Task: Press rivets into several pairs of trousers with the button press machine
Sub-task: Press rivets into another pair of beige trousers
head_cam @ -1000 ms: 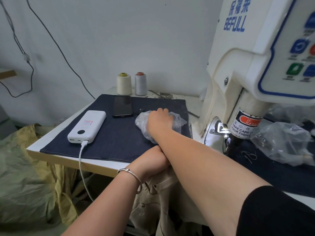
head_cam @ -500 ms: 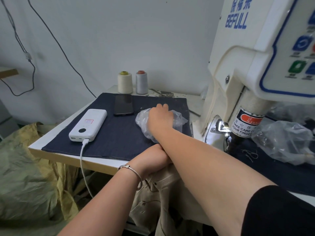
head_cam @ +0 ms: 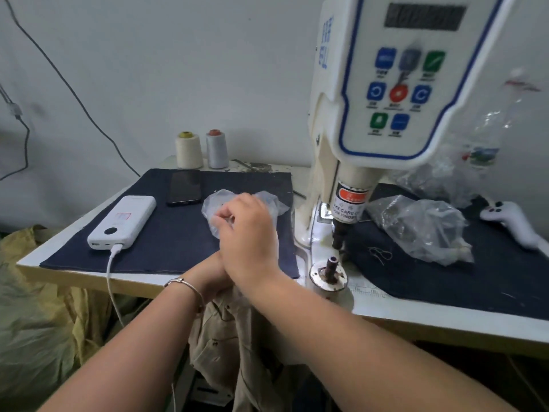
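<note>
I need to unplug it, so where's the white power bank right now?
In the head view, the white power bank lies on the dark blue cloth at the table's left, beside the black phone, its white cable still plugged in.

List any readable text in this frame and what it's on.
"TAKE CARE O... YOUR FINGER", partly cut off: warning sticker on the button press machine.
Red band on that sticker: characters too blurred to read.
Blue print on the machine's side: too skewed to read.
Control panel button captions: too small.
Dark display: nothing legible.
Power bank label: blurred.
Ruler marks on the table edge: too small.
</note>
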The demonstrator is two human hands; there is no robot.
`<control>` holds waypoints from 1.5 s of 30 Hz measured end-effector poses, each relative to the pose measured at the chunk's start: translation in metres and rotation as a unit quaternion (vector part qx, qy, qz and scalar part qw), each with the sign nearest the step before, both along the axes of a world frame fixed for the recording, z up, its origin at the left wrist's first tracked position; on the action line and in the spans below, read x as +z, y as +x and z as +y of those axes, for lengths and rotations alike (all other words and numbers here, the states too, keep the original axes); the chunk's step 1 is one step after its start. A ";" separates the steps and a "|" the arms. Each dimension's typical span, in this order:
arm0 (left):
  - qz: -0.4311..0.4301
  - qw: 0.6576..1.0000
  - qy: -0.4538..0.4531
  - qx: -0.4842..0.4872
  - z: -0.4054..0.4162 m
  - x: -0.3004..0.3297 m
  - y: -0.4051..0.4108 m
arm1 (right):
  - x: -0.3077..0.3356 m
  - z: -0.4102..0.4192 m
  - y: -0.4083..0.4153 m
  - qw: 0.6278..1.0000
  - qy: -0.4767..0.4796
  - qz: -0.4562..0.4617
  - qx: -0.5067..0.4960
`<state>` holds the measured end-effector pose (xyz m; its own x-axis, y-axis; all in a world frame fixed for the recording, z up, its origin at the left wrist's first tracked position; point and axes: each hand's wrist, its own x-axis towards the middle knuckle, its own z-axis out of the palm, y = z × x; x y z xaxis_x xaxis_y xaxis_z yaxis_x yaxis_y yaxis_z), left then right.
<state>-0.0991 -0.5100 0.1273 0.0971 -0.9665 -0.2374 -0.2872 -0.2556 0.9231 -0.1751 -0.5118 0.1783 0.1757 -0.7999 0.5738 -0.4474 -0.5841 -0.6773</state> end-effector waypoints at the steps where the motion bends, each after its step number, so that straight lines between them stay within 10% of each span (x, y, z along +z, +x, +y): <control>1: 0.041 0.999 0.018 0.006 0.001 -0.002 -0.001 | -0.003 0.019 -0.014 0.999 -0.026 -0.021 0.021; 12: -0.035 0.994 0.075 -0.077 -0.004 0.012 0.000 | -0.046 0.044 -0.187 0.985 0.046 -0.143 -0.090; 45: 0.000 0.994 0.090 -0.057 -0.010 0.009 0.003 | -0.030 -0.011 -0.181 0.993 0.116 -0.027 0.018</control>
<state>-0.0962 -0.5199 0.1365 -0.0103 -0.9129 -0.4080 -0.3232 -0.3830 0.8654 -0.3560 -0.5224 0.1487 0.1800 -0.9052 0.3849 -0.3892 -0.4249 -0.8173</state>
